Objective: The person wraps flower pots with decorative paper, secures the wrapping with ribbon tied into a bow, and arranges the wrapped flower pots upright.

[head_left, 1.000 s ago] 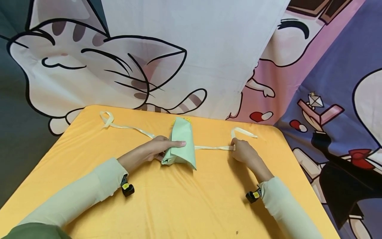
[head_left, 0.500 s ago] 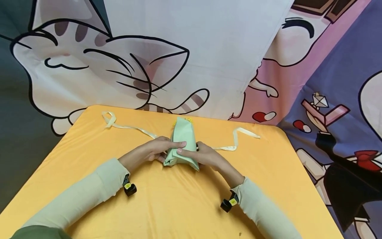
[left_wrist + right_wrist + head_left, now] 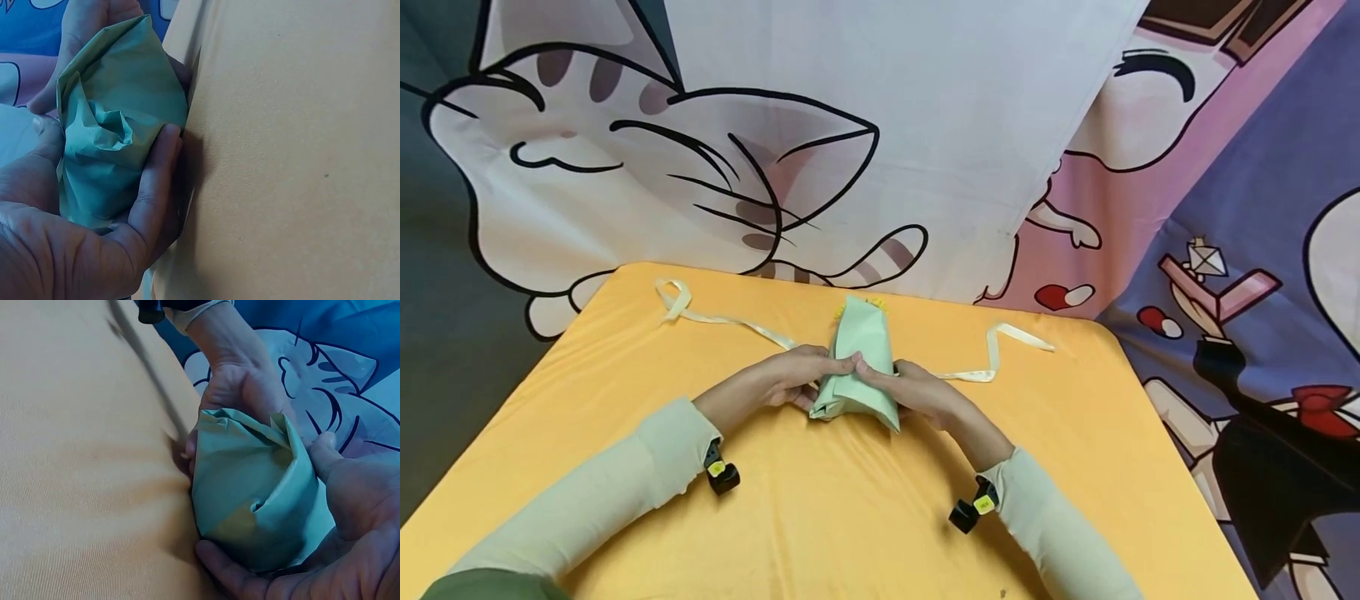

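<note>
Paper bundle lies between left hand and right hand, both hands gripping its sides.

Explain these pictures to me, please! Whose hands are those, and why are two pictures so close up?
There's no robot here, just a person with two bare hands. The wide picture comes from a camera on the person's head, looking forward and down. The close-ups come from little wrist cameras, one on each arm. The left hand and right hand together hold a light green paper bundle, with thumbs meeting on top. Something yellow peeks out at its far end, too small to make out. Pale ribbon lies on the yellow-orange tablecloth on both sides of the bundle. Behind the table is a backdrop with a smiling cat.
</note>
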The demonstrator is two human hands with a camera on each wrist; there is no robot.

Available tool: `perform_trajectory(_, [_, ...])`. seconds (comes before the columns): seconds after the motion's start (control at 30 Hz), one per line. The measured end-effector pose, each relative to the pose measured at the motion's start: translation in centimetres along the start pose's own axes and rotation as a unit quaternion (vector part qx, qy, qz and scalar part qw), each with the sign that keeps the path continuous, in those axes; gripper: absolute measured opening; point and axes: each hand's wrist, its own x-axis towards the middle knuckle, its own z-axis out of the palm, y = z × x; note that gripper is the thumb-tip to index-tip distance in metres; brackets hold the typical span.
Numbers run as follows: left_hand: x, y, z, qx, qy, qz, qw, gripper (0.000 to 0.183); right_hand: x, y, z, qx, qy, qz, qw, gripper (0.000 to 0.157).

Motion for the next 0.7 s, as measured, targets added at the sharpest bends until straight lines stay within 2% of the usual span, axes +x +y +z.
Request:
perform_trajectory(0.2, [-0.3, -0.3, -0.2, -0.009, -0.005, 0.006, 0.9999, 0.065, 0.3, -0.4, 0.3, 0.021, -0.011, -0.007, 1.000, 0.059])
perform_trajectory(0.3, [-0.3, -0.4, -0.2, -0.011, -0.003, 0.009, 0.9999, 0.066, 0.4, -0.6, 0.5, 0.018, -0.002, -0.006, 1.000, 0.055])
perform_trajectory(0.53, [-0.6, -0.9, -0.3, 0.017, -0.011, 0.034, 0.9992, 0.074, 0.5, -0.8, 0.8, -0.001, 0.023, 0.003, 1.000, 0.050])
perform_trajectory(0.6, [-0.7, -1.0, -0.6, 0.026, 0.002, 0.039, 0.9989, 0.077, 0.4, -0.8, 0.8, -0.005, 0.028, 0.001, 1.000, 0.047])
perform_trajectory(0.7, [-1.0, -1.1, -2.3, 0.042, 0.051, 0.044, 0.9968, 0.079, 0.3, -0.7, 0.9, -0.003, 0.033, 0.000, 0.999, 0.042])
